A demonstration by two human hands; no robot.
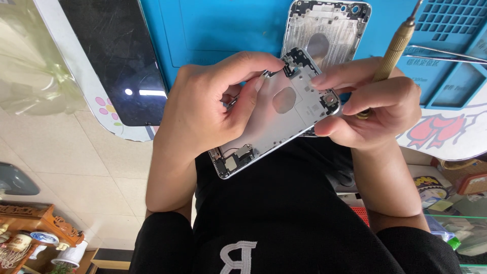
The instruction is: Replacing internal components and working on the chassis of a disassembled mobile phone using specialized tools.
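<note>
A silver phone rear housing [284, 114], stripped and with small parts still inside, is held tilted above my lap. My left hand [213, 101] grips its left edge, thumb and forefinger pinching near the top corner. My right hand [375, 106] steadies the housing's right edge with its fingertips while holding a brass-handled screwdriver [393, 48], whose shaft points up and away. A second empty silver housing [327, 30] lies on the blue work mat [218, 25] just beyond.
A dark phone screen panel [119, 56] lies at the left of the mat. Metal tweezers [446, 53] rest on the mat's tray section at the right. Tiled floor, a wooden shelf [35, 228] and cluttered boxes [456, 187] lie below.
</note>
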